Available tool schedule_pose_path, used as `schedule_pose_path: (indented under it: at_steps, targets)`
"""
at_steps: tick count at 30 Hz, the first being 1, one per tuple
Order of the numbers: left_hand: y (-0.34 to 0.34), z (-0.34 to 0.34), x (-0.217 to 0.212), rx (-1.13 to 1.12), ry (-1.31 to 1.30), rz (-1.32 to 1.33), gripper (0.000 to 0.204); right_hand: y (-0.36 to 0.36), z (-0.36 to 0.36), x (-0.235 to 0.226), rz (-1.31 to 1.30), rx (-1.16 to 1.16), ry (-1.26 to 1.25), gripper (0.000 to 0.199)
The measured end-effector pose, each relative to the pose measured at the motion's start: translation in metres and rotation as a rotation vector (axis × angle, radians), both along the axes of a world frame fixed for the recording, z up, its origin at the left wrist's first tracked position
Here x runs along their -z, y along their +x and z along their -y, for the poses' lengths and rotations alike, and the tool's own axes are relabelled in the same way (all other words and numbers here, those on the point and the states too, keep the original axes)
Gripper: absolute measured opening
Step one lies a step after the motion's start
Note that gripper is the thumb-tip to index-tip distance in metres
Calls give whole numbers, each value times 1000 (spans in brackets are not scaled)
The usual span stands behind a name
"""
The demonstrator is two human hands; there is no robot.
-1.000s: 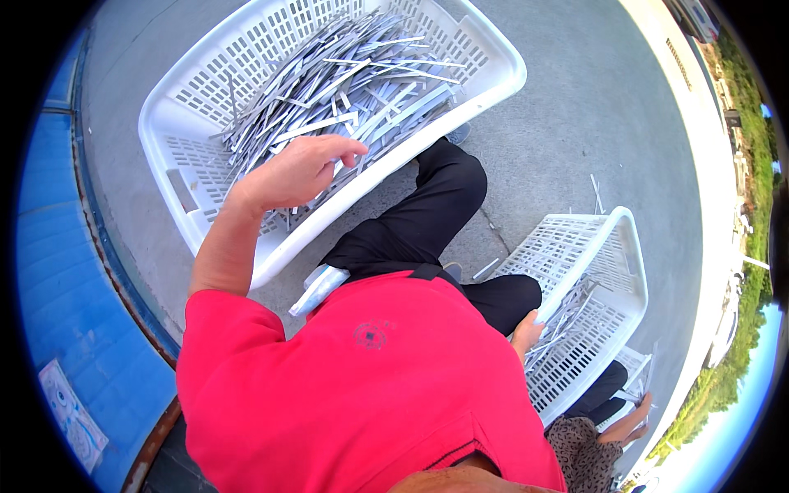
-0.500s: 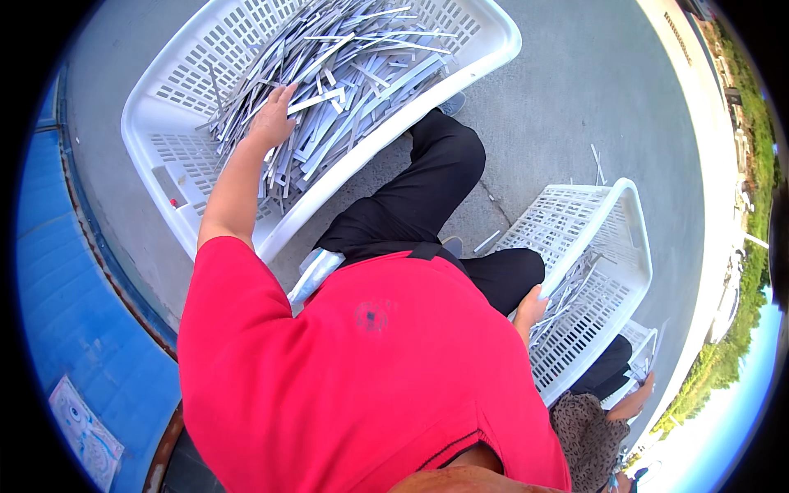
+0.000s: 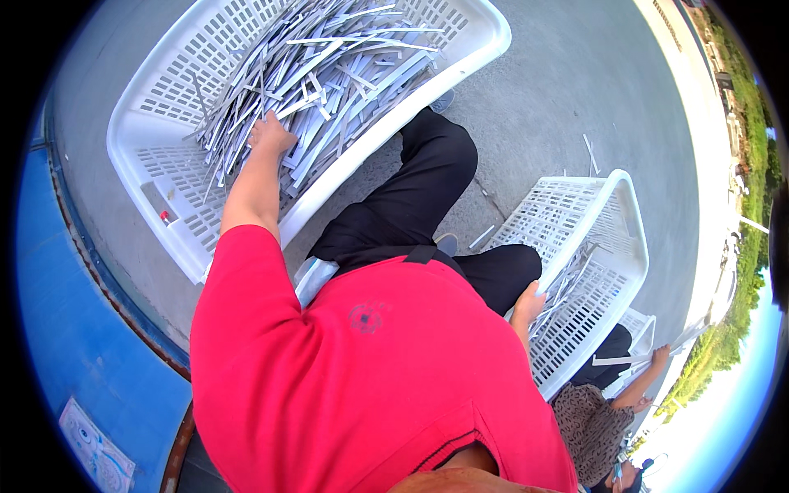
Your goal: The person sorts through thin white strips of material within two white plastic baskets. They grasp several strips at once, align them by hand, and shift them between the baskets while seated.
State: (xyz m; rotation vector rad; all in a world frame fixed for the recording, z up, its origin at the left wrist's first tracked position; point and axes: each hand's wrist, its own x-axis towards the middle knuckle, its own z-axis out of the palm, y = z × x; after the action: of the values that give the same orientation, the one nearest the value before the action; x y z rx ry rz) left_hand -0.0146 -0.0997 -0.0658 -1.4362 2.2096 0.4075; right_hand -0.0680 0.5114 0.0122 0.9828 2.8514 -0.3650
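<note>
Inside a large white plastic basket at the upper left lies a heap of thin grey-white strips. My left hand is down at the near left side of that heap, its fingers bent in among the strips and closed on some of them; the fingertips are partly hidden. On the right, my right hand grips the rim of a smaller white basket, which stands tilted beside my knee. A smaller amount of similar strips lies inside it.
A co-worker sits at the lower right by another white basket, holding up pale strips in one hand. A few loose strips lie on the concrete floor. A blue panel runs along the left.
My left hand has drawn slightly nearer to me, and its outstretched fingers have curled in among the strips. My right hand stays on the smaller basket. The co-worker's arm has risen with strips.
</note>
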Motion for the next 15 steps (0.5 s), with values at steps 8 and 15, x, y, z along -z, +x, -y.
schedule_pose_path:
  at_steps: [8, 15]
  targets:
    - [8, 14, -4, 185, -76, -130, 58, -1, -4, 7, 7, 15, 33, 71]
    - [7, 12, -17, 281, -52, -271, 91, 1, -9, 11, -16, -15, 63, 69]
